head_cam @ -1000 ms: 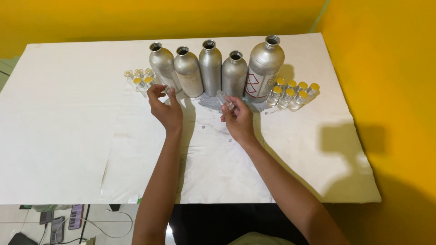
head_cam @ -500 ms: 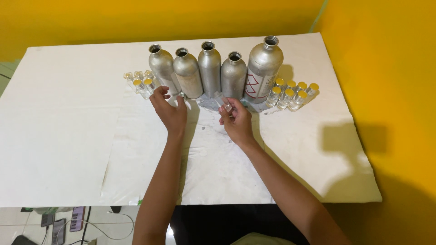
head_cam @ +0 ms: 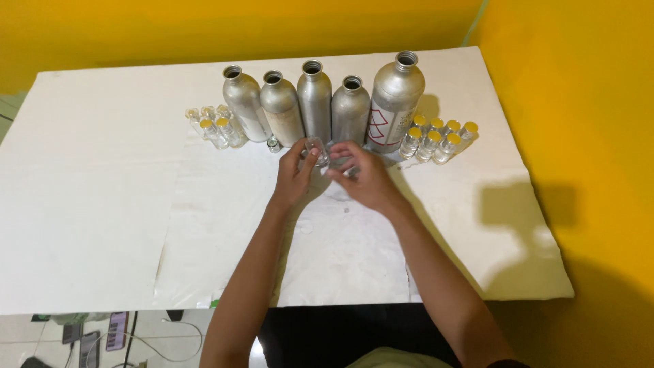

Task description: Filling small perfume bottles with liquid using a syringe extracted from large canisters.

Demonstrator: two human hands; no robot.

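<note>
My left hand (head_cam: 294, 174) grips a small clear glass vial (head_cam: 315, 150) by its side, just in front of a row of silver metal bottles (head_cam: 315, 105). My right hand (head_cam: 361, 176) is close against the vial from the right, fingers curled toward it; whether it holds anything is hidden. Both hands hover over the white table (head_cam: 102, 204) near its middle. A small loose cap or vial (head_cam: 273, 144) lies on the table just left of my left hand.
Several small vials with yellow caps (head_cam: 436, 140) stand right of the tallest bottle (head_cam: 395, 102). More small vials (head_cam: 214, 126), some uncapped, cluster left of the bottles. A yellow wall rises behind and to the right. Floor with cables shows below the front edge.
My left hand moved right from the left vial cluster to the middle and now holds the clear vial. My right hand shifted slightly to meet it.
</note>
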